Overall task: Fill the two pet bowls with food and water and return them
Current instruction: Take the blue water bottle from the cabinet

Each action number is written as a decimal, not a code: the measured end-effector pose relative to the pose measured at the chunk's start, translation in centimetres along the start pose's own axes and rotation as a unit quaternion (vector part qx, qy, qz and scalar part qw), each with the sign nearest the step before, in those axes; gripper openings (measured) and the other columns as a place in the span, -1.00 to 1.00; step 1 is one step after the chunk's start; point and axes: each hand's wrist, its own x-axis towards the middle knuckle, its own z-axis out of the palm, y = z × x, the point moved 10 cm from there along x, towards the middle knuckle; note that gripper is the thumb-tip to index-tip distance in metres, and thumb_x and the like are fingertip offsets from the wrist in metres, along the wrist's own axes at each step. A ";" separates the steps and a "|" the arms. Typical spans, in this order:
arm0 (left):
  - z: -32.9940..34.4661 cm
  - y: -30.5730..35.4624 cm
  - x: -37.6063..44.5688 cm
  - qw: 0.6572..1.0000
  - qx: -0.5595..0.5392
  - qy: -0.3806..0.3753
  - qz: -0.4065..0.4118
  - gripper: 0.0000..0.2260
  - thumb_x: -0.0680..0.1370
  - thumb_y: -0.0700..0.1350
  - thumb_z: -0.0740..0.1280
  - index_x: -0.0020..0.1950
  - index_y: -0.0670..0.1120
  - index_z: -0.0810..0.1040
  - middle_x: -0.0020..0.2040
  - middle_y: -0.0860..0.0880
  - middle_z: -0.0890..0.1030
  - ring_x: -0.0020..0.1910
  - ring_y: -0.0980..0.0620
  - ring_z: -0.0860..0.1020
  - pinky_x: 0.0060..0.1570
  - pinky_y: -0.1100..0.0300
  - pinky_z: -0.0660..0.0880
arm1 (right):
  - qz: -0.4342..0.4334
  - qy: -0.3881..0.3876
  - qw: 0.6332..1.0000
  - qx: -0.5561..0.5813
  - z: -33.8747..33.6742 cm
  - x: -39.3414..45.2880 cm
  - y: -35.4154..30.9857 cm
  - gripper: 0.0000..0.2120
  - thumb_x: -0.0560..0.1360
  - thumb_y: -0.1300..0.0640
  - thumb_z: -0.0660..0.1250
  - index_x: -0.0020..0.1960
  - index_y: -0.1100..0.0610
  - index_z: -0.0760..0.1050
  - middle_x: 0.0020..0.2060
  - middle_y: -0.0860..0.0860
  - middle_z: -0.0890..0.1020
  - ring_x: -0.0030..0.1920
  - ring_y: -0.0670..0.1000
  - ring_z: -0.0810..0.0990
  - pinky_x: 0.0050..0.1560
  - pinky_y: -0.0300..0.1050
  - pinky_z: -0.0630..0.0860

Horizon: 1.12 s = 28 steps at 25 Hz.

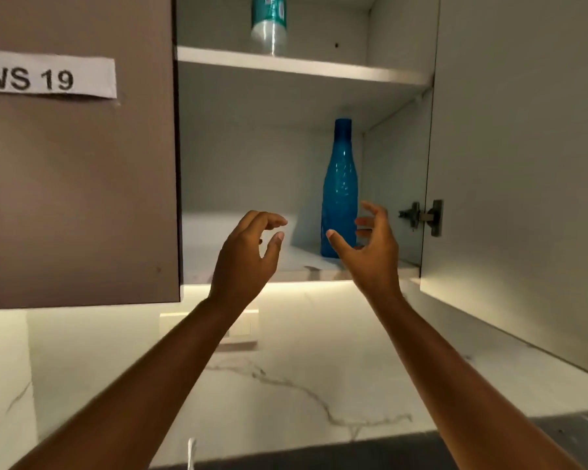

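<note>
A tall blue bottle (pixel 339 184) stands upright on the lower shelf (pixel 238 252) of an open wall cabinet, toward its right side. My right hand (pixel 367 245) is raised in front of the bottle's base with fingers spread, and it holds nothing. To its left, in front of the shelf edge, my left hand (pixel 248 252) is raised too, fingers curled and apart, also holding nothing. On the upper shelf (pixel 319 67) stands a clear bottle with a teal label (pixel 269 23), its top cut off by the frame. No pet bowls are in view.
The right cabinet door (pixel 516 184) is swung open, hinge (pixel 421 217) showing. The closed left door (pixel 78 198) carries a paper label "WS 19". Below are a lit marble backsplash (pixel 302 368), a wall switch plate (pixel 241 329) and a dark counter edge (pixel 319 452).
</note>
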 end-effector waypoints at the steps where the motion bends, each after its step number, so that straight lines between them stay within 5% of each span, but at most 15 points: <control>1: 1.0 -0.7 1.0 1.000 0.018 -0.004 -0.005 -0.79 0.58 -0.06 0.30 0.20 -0.05 0.55 0.17 0.02 0.58 0.13 0.08 0.57 0.08 0.14 0.59 | -0.002 0.001 1.000 -0.015 -0.1 1.5 0.6 -0.27 0.45 -0.03 0.53 0.50 0.01 0.25 0.34 0.05 0.49 0.26 -0.01 0.50 0.20 -0.11 0.55; 6: 6.4 -6.1 4.6 0.985 0.094 -0.107 -0.101 -0.65 0.54 0.04 0.35 0.30 0.01 0.45 0.30 -0.03 0.49 0.19 -0.02 0.54 0.08 0.14 0.50 | 0.021 -0.029 0.996 -0.083 1.9 7.0 4.3 -0.06 0.37 -0.14 0.57 0.57 0.05 0.15 0.47 0.13 0.35 0.42 0.14 0.42 0.34 0.07 0.49; 10: 8.3 -8.7 4.8 0.975 0.120 -0.120 -0.145 -0.63 0.53 0.07 0.35 0.30 0.03 0.42 0.30 -0.03 0.49 0.14 -0.02 0.54 0.04 0.10 0.51 | 0.089 -0.085 0.990 -0.074 4.8 9.2 7.5 0.08 0.32 -0.15 0.60 0.60 0.07 0.03 0.49 0.16 0.34 0.43 0.18 0.42 0.32 0.04 0.45; 19: 8.6 -8.7 4.4 0.974 0.142 -0.122 -0.130 -0.59 0.54 0.09 0.34 0.35 0.04 0.40 0.32 -0.03 0.50 0.17 -0.04 0.54 0.01 0.13 0.48 | 0.122 -0.072 0.989 -0.045 4.6 9.1 9.1 -0.11 0.28 -0.06 0.65 0.46 0.15 0.30 0.34 0.14 0.56 0.25 0.13 0.59 0.06 -0.12 0.56; 28: 5.2 -2.1 4.1 0.988 0.120 -0.073 -0.065 -0.59 0.53 0.10 0.34 0.36 0.05 0.41 0.34 0.01 0.52 0.25 -0.01 0.52 0.11 0.15 0.48 | 0.063 -0.044 0.997 -0.005 1.0 6.0 2.0 -0.20 0.30 -0.10 0.63 0.42 0.09 0.37 0.32 0.04 0.58 0.09 -0.11 0.53 0.00 -0.30 0.49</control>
